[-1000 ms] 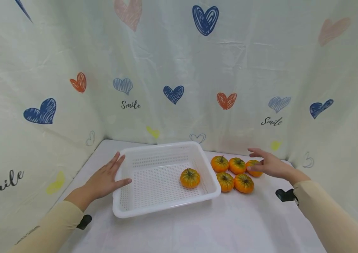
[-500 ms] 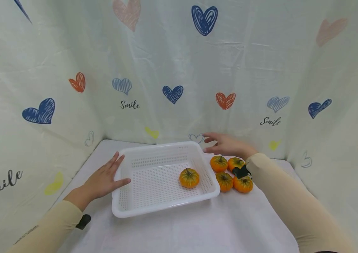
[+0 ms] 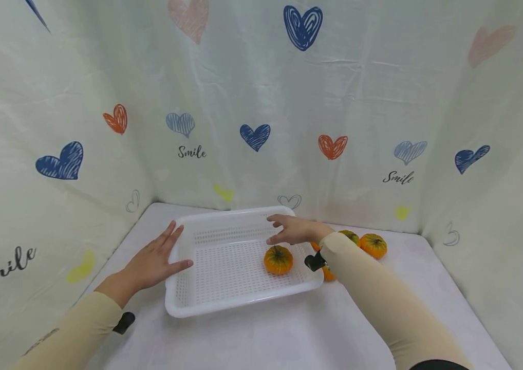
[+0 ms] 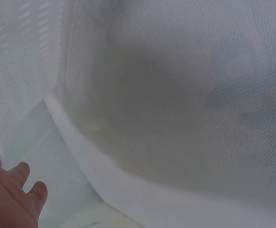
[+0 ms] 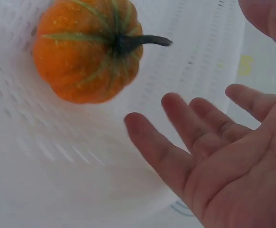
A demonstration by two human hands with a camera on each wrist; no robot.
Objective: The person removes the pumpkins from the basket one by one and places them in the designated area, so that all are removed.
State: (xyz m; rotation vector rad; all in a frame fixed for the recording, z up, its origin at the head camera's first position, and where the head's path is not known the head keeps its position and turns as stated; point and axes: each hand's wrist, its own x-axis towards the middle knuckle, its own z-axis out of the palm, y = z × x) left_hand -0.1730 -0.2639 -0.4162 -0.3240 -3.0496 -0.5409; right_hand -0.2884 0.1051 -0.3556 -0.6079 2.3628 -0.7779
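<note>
A white perforated plastic basket stands on the table. One small orange pumpkin with a green-streaked top and dark stem lies in its right part. My left hand rests at the basket's left rim, fingers spread and thumb over the edge. Over the basket's right side reaches my right hand, just above and behind the pumpkin. In the right wrist view its fingers are extended and apart from the pumpkin, with nothing in the palm.
Right of the basket, several more pumpkins sit on the white-covered table, partly hidden behind the right sleeve. A pale curtain printed with hearts and words encloses the back and sides.
My right hand has swept left from the pumpkins on the table, past the basket's back right corner, to over the pumpkin inside. My left hand has stayed at the rim.
</note>
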